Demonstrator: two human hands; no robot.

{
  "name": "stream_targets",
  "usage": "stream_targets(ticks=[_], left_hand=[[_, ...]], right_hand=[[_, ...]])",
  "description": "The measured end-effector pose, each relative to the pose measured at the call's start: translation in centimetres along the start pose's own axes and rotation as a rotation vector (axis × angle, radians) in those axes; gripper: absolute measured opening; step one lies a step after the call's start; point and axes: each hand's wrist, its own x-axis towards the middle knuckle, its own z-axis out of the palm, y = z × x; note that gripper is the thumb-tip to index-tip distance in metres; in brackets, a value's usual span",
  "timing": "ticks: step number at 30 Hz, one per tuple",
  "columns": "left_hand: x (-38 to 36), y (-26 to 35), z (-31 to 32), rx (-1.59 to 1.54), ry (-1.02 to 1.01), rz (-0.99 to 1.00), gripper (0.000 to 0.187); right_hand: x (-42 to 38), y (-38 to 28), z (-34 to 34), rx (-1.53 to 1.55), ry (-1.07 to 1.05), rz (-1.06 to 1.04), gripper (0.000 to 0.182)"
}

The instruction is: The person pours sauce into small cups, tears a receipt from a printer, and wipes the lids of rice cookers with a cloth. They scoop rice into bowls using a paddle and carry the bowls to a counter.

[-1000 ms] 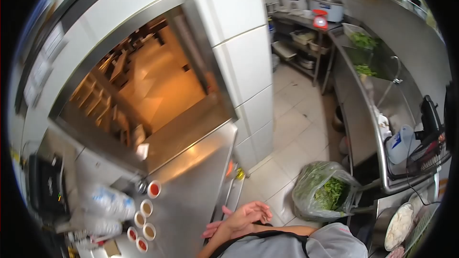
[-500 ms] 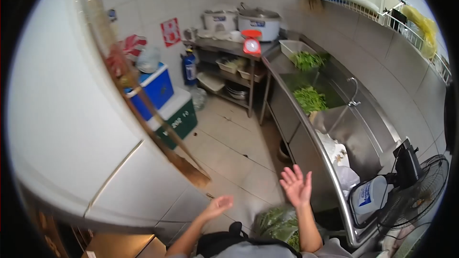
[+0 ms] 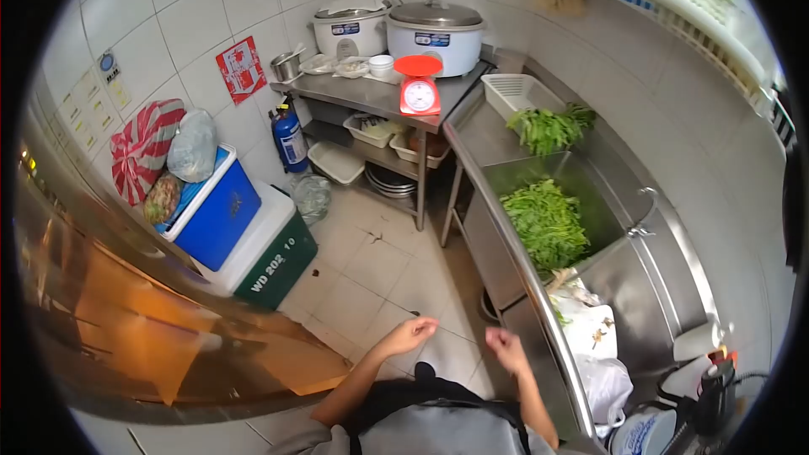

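My left hand (image 3: 408, 336) is held out over the tiled floor in front of my body, its fingers curled together with nothing visible in them. To its right, my right hand (image 3: 506, 349) is also curled, close to the rim of the steel sink counter (image 3: 539, 291); whether anything is in it cannot be made out. The two hands are apart. Leafy greens (image 3: 546, 226) fill the sink basin beyond my right hand, and more greens (image 3: 552, 128) hang over a white basket (image 3: 516, 94).
A red scale (image 3: 420, 94) and two large cookers (image 3: 435, 36) stand on the steel table (image 3: 362, 94). Blue (image 3: 221, 209) and green (image 3: 274, 259) coolers sit at left near a blue extinguisher (image 3: 290, 140). A white plastic bag (image 3: 603, 388) lies by the sink, right.
The view has moved forward, closer to the sink and table. My right hand has gone from spread fingers to curled, and both hands are lower relative to the sink. The fan has mostly left view.
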Motion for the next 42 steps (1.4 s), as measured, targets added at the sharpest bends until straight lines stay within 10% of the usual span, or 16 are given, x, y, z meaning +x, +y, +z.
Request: stream_targets(ticks=[10, 20, 24, 29, 42], left_hand=[[17.8, 5.5, -26.5, 0.178, 0.329, 0.111, 0.038], [52.9, 12.8, -45.1, 0.131, 0.507, 0.12, 0.07], [58.1, 10.2, -41.5, 0.215, 0.358, 0.254, 0.067], [56.4, 14.8, -33.0, 0.13, 0.011, 0.262, 0.061], [63.6, 11.6, -26.0, 0.236, -0.384, 0.052, 0.075]], right_hand=[[39.9, -25.1, 6.0, 0.073, -0.049, -0.291, 0.046], [69.9, -31.2, 8.2, 0.268, 0.211, -0.231, 0.056], [68.1, -32.4, 6.7, 0.363, 0.284, 0.185, 0.054], [62.2, -26.6, -1.3, 0.425, 0.396, -0.192, 0.048], [60.9, -19.2, -5.5, 0.614, 0.699, -0.216, 0.053]])
